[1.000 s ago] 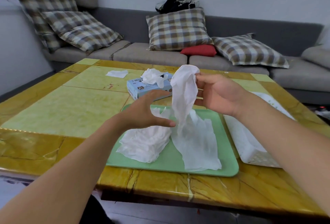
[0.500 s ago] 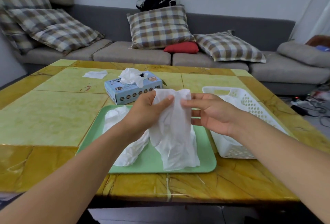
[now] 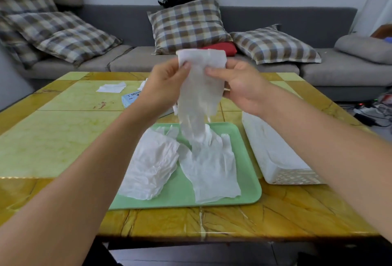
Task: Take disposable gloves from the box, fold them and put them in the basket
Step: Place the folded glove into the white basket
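Both hands are raised above the yellow-green surface (image 3: pixel 53 138), the left hand (image 3: pixel 163 87) and the right hand (image 3: pixel 241 87) each pinching a top corner of a translucent white glove (image 3: pixel 201 96) that hangs down between their fingers (image 3: pixel 186 65). Directly below the fingers a green tray (image 3: pixel 248 172) carries a crumpled glove pile (image 3: pixel 152 166) on its left half and a flat glove (image 3: pixel 212 172) on its right half. A white basket (image 3: pixel 273 155) stands just right of the tray, under the right forearm, and a blue glove box (image 3: pixel 130 99) shows partly behind the left hand.
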Demonstrator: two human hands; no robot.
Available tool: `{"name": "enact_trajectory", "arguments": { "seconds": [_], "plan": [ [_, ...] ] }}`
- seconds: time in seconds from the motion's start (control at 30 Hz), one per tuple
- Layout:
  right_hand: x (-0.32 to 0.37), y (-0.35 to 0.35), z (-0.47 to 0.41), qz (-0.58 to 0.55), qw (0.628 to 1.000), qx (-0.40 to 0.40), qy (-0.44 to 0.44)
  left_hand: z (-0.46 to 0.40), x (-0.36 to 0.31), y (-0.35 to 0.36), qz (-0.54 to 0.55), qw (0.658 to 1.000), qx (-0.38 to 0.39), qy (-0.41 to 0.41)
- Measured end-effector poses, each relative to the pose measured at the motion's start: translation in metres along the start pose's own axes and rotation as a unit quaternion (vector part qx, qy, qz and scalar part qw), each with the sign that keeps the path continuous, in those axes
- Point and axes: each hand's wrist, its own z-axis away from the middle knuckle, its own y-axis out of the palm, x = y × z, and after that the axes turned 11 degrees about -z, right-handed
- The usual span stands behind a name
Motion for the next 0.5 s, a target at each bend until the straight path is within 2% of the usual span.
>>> {"name": "enact_trajectory", "arguments": {
  "seconds": [0.1, 0.2, 0.27, 0.37, 0.4, 0.5],
  "plan": [
    [0.004, -0.008, 0.018, 0.129, 0.986, 0.023, -0.106, 0.005, -0.008, -0.007, -0.049, 0.995, 0.01, 0.089],
    [-0.037, -0.025, 0.037, 0.324, 0.939, 0.044, -0.103, 0.025, 0.033, 0.006, -0.158, 0.98, 0.108, 0.059],
    [-0.067, -0.036, 0.045, 0.465, 0.88, 0.081, -0.062, 0.045, 0.063, 0.017, -0.256, 0.947, 0.192, 0.04],
    [-0.087, -0.038, 0.058, 0.631, 0.761, 0.15, -0.019, 0.066, 0.087, 0.033, -0.4, 0.865, 0.3, 0.051],
    [-0.087, -0.036, 0.061, 0.667, 0.726, 0.166, -0.027, 0.068, 0.088, 0.038, -0.425, 0.849, 0.31, 0.057],
    [-0.081, -0.025, 0.069, 0.745, 0.632, 0.205, -0.06, 0.072, 0.086, 0.043, -0.456, 0.83, 0.306, 0.099]
  ]
}}
